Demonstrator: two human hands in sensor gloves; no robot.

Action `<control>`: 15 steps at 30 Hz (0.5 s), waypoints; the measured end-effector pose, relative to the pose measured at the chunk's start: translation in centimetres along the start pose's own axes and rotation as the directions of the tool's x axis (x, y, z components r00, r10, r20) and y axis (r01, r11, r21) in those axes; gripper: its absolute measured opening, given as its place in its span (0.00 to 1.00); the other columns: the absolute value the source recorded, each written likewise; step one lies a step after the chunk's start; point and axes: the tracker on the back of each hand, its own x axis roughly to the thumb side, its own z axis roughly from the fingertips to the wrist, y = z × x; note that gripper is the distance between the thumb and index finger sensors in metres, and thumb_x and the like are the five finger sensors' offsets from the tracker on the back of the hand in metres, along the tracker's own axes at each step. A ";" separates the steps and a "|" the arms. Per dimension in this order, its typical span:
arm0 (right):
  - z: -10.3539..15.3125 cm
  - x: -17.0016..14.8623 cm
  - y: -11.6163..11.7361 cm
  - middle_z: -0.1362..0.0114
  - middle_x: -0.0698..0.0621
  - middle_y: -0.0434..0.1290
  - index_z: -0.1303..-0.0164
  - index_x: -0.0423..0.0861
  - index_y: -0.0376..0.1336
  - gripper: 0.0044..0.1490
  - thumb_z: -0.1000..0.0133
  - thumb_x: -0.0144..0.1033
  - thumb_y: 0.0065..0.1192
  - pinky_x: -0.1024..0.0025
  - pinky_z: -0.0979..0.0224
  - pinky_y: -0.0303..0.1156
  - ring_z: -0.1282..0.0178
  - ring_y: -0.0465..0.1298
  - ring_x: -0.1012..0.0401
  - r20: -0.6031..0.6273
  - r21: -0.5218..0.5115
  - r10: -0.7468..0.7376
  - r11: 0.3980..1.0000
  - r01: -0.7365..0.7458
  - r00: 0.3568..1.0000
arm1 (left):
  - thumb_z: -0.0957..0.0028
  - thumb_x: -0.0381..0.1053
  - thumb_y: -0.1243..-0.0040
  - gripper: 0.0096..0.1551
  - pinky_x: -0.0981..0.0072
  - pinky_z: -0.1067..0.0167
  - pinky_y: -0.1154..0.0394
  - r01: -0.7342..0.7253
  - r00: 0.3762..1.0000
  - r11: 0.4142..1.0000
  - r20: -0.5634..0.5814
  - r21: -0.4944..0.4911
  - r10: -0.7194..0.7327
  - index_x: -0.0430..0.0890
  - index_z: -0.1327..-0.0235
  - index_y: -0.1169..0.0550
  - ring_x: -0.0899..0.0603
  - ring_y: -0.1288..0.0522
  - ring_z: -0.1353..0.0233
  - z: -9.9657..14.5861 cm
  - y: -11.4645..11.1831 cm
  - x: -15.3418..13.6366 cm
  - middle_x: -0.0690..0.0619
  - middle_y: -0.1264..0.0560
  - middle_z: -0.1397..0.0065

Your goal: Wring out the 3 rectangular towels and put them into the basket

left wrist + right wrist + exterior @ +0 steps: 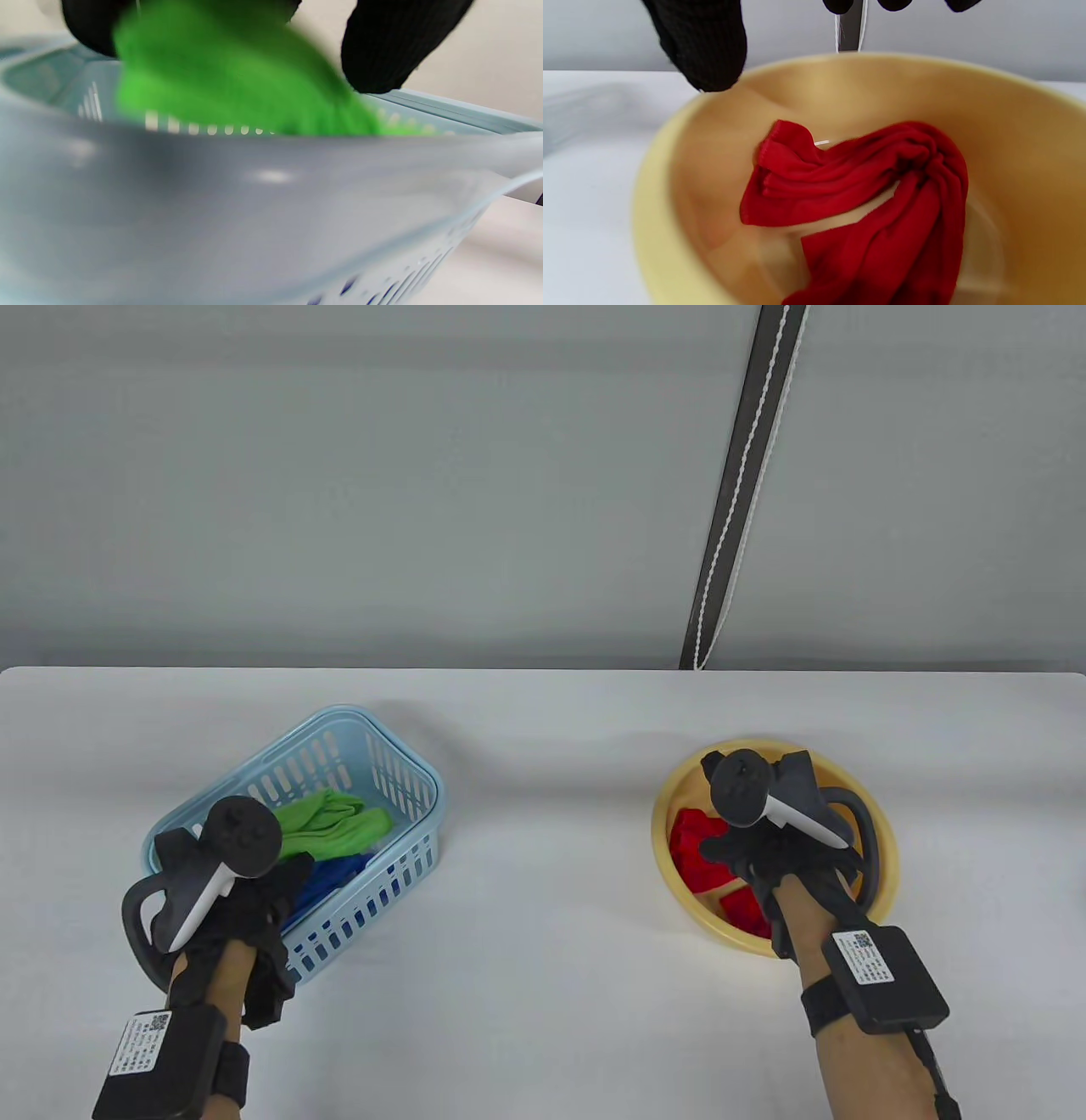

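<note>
Two open hands: left (246,891) over basketed green towel (331,823), right (764,848) above red towel (700,848).

light: bright, even, soft shadows | table view: sharp | left wrist view: heavily blurred | right wrist view: slightly soft

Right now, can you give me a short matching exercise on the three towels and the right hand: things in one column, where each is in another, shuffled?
Things:
1. green towel
2. blue towel
3. red towel
4. right hand

Places:
A. in the yellow bowl
B. above the bowl
C. in the basket, far side
D. in the basket, near side

Pairs: 1-C, 2-D, 3-A, 4-B
</note>
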 end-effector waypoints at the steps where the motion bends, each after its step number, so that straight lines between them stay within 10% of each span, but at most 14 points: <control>1: -0.6 -0.2 0.3 0.08 0.36 0.44 0.11 0.52 0.36 0.63 0.42 0.49 0.74 0.26 0.20 0.50 0.11 0.47 0.34 -0.011 0.016 -0.002 1.000 0.002 1.000 | 0.47 0.70 0.34 0.57 0.31 0.33 0.29 -0.001 1.000 1.000 0.013 0.005 0.001 0.41 0.16 0.43 0.26 0.30 0.24 0.1 0.0 0.2 0.36 0.35 0.16; 6: -3.1 -0.7 2.0 0.09 0.35 0.46 0.11 0.50 0.38 0.63 0.44 0.47 0.76 0.39 0.27 0.66 0.22 0.67 0.38 -0.055 0.099 0.010 0.995 -0.004 0.998 | 0.45 0.71 0.39 0.57 0.26 0.28 0.38 -0.103 0.969 0.994 0.229 0.040 0.091 0.46 0.14 0.49 0.24 0.41 0.18 1.7 0.5 2.9 0.40 0.45 0.10; 15: -6.0 -0.3 5.1 0.09 0.37 0.45 0.11 0.48 0.38 0.68 0.48 0.46 0.80 0.44 0.32 0.71 0.28 0.71 0.42 -0.076 0.270 0.080 0.961 -0.057 0.994 | 0.43 0.77 0.49 0.58 0.21 0.27 0.52 -0.161 0.791 0.986 0.601 0.032 0.110 0.54 0.14 0.61 0.26 0.58 0.14 6.8 -0.9 10.5 0.47 0.62 0.08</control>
